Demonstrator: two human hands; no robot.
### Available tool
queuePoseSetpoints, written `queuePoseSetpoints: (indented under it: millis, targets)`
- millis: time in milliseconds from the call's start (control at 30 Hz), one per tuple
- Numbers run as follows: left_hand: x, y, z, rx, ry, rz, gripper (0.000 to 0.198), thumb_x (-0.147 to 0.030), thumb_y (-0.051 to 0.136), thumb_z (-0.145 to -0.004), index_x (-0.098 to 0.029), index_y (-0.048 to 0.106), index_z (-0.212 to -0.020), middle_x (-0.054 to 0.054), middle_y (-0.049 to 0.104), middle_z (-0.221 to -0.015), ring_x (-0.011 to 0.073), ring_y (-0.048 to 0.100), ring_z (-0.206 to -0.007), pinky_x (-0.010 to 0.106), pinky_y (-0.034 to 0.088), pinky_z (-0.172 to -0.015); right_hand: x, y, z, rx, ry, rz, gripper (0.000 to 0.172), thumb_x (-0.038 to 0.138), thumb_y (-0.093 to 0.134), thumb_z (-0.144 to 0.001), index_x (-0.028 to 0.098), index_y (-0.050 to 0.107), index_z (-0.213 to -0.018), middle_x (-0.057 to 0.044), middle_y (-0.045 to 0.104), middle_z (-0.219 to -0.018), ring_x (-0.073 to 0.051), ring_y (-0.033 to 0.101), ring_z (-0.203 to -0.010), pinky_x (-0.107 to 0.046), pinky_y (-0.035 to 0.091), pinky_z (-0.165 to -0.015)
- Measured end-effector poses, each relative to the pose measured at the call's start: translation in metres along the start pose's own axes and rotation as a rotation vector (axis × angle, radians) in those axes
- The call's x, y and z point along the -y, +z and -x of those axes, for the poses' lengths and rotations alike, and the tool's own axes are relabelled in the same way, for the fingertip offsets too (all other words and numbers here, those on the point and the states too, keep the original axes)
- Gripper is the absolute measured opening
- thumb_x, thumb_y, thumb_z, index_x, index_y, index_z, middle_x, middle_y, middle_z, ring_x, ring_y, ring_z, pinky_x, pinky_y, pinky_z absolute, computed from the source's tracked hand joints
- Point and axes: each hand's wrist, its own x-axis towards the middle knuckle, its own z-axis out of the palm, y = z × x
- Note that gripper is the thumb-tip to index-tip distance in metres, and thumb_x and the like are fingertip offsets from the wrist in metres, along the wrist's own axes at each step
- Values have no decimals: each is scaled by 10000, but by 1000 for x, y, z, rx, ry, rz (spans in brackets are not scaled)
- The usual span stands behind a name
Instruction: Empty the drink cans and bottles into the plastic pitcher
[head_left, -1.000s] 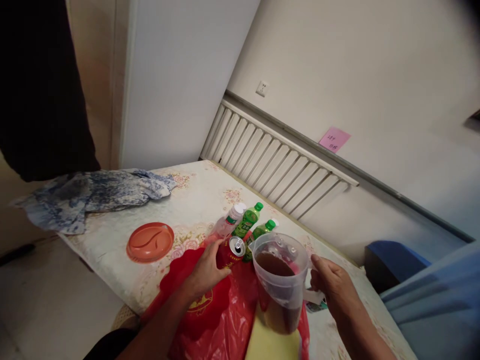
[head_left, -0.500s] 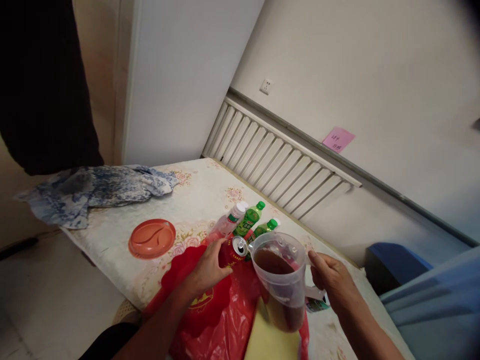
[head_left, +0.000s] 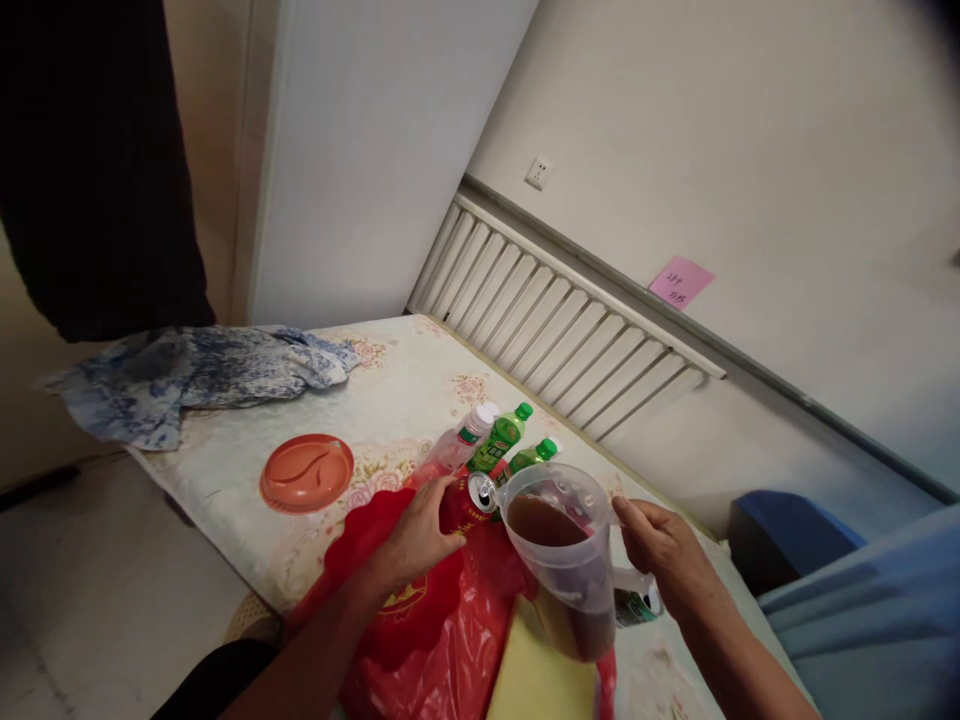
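My left hand [head_left: 420, 532] is wrapped round a red drink can [head_left: 463, 506], whose opened top tilts toward the jug. In my right hand [head_left: 660, 540] is the handle of a clear plastic jug [head_left: 559, 570], part full of dark brown liquid. The jug leans left, its spout at the can's top; whether liquid flows between them I cannot tell. Under my left forearm lies a red scalloped tray [head_left: 367, 545] with a gold print. A red plastic bag [head_left: 465, 630] and a yellow pad [head_left: 536, 670] lie below the can and jug.
Behind the can stand a clear bottle with a white cap [head_left: 454, 445] and two green bottles [head_left: 504, 440]. An orange divided plate [head_left: 306, 474] and a blue-white cloth [head_left: 247, 370] lie left on the flowered tablecloth [head_left: 405, 380]. Another can [head_left: 636, 607] lies behind the jug's handle.
The jug's lower end has swung slightly right, and its tilt looks a little greater. The can stays in my left hand. The view has shifted slightly.
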Motion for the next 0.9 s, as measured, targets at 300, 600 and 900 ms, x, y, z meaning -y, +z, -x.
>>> queuePoseSetpoints:
  millis: [300,600,900]
  targets:
    - [-5,-3,1,18,-31,-19,729,-179,673,-649,-306,423,-1322,36,542,-1402,198,472,-1323,267,355,-1080,6,0,-4,23,-38,98,511,613,478,-836,235,335,-524,63,327,-456,-104,300,-460,-253,238,-469]
    - [-6,-4,2,37,-41,-38,726,-184,667,-667,-282,412,-1338,49,510,-1434,192,449,-1345,256,340,-1088,9,0,-6,24,-33,115,503,610,480,-832,233,336,-533,64,320,-470,-105,293,-468,-254,233,-472]
    - [-12,-7,3,78,-97,-22,729,-182,655,-678,-306,404,-1351,35,474,-1475,225,401,-1383,307,309,-1115,15,0,-6,17,-48,136,494,583,489,-830,232,339,-518,57,326,-453,-103,295,-453,-254,233,-454]
